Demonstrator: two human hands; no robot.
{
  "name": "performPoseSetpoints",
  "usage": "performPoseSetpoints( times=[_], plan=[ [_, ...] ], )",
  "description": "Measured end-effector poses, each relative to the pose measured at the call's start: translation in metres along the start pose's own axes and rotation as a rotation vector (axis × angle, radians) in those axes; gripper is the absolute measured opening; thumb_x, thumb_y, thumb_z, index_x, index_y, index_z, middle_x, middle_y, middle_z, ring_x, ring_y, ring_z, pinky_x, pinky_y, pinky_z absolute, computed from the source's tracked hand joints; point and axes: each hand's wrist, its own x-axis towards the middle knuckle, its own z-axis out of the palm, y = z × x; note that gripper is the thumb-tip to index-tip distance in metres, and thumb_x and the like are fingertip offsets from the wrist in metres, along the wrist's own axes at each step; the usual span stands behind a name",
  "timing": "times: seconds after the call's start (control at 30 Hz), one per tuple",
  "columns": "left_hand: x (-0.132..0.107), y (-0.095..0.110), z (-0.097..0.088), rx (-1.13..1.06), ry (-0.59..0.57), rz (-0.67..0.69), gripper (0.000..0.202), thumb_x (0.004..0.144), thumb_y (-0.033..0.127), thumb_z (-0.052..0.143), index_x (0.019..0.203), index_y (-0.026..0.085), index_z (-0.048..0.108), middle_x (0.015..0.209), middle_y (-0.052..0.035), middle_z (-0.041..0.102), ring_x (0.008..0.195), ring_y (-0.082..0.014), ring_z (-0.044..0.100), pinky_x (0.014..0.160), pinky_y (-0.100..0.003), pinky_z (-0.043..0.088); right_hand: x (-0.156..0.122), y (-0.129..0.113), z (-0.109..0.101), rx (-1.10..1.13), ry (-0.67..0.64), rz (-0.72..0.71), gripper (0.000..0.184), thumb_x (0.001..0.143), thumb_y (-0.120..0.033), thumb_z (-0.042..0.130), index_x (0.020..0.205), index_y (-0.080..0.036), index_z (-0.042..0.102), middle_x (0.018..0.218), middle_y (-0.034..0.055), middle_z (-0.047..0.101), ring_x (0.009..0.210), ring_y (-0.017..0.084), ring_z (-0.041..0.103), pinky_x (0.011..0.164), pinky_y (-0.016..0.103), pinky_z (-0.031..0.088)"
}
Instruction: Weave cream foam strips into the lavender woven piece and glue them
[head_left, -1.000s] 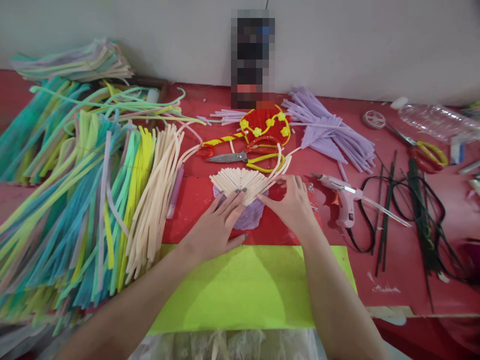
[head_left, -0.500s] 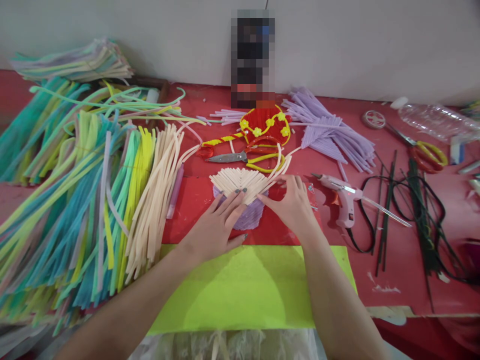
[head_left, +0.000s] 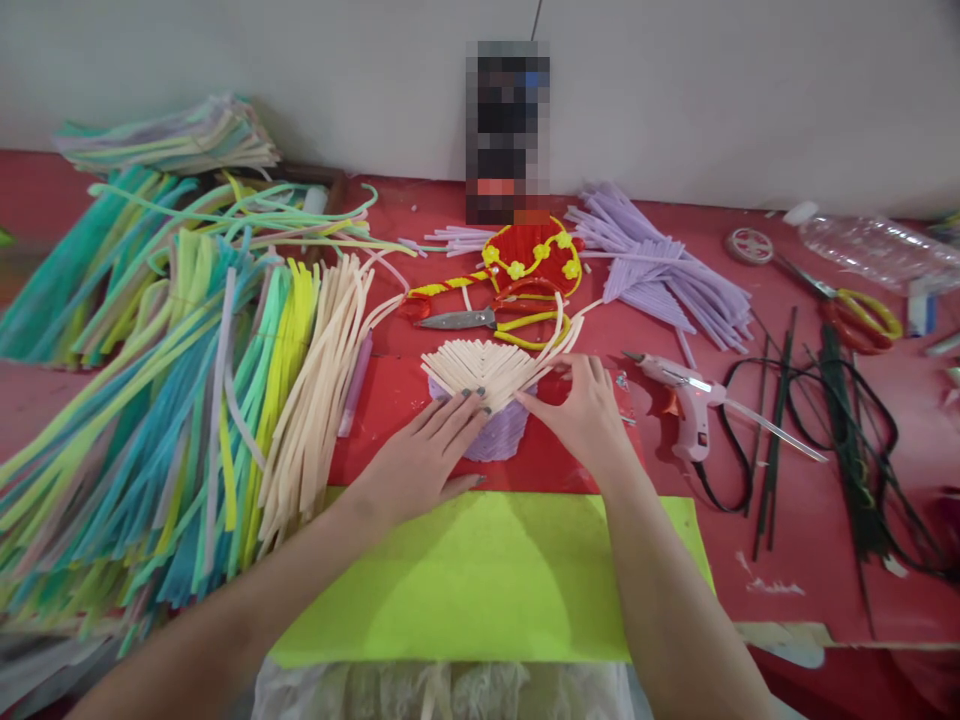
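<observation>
A fan-shaped panel of cream pipe cleaners in a chevron pattern lies over a purple pipe-cleaner panel on the red table. My left hand rests flat across their lower left part, fingers stretched out and pressing on the cream strips. At the right edge, my right hand pinches the cream strips between thumb and index finger. Loose cream ends stick out up and right beyond that pinch. Its fingertips partly hide the spot they grip.
Bundles of coloured pipe cleaners crowd the left. Scissors and a red-and-yellow fan-shaped piece lie behind the panel. To the right are purple pipe cleaners, a glue gun and dark green stems. A yellow-green sheet lies in front.
The whole view has shifted slightly. My left thumb has drawn in a little toward the palm; my right hand keeps its pinch at the panel's right edge.
</observation>
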Motion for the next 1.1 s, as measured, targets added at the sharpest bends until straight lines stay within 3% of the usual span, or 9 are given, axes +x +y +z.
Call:
performPoseSetpoints(
  times=[0.2,0.8,0.93,1.1],
  plan=[
    [-0.004,-0.008,0.001,0.015,-0.045,0.041,0.063,0.094,0.05,0.043,0.142,0.011,0.036,0.153,-0.0159,0.031,0.141,-0.028,0.03,0.116,-0.041,0.023,0.0,0.002,0.001,0.004,0.0,0.003,0.041,0.071,-0.043,0.072,0.099,-0.023,0.05,0.102,0.0078,0.055,0.1,0.028,0.052,0.089,0.047,0.044],
    [0.0,-0.006,-0.007,0.024,-0.08,0.025,0.061,0.093,0.047,0.047,0.141,0.012,0.039,0.152,-0.0158,0.033,0.139,-0.0289,0.034,0.114,-0.042,0.026,0.001,0.006,0.004,0.036,0.023,-0.036,0.042,0.069,-0.045,0.073,0.097,-0.023,0.051,0.1,0.008,0.055,0.097,0.028,0.053,0.087,0.047,0.044],
    [0.006,-0.002,-0.017,-0.007,-0.055,0.006,0.061,0.095,0.049,0.041,0.142,0.011,0.036,0.148,-0.0144,0.041,0.134,-0.0275,0.041,0.112,-0.042,0.029,0.004,0.011,0.003,0.106,0.035,-0.057,0.038,0.073,-0.048,0.07,0.095,-0.023,0.051,0.097,0.007,0.057,0.091,0.025,0.055,0.086,0.046,0.045],
    [0.024,0.01,-0.028,-0.055,0.017,-0.058,0.051,0.098,0.04,0.034,0.136,0.008,0.042,0.136,-0.0165,0.053,0.128,-0.0273,0.048,0.109,-0.045,0.032,0.008,0.018,0.003,0.194,0.029,-0.042,0.021,0.082,-0.037,0.062,0.093,-0.022,0.052,0.093,0.0065,0.06,0.085,0.021,0.056,0.084,0.041,0.046]
  ],
)
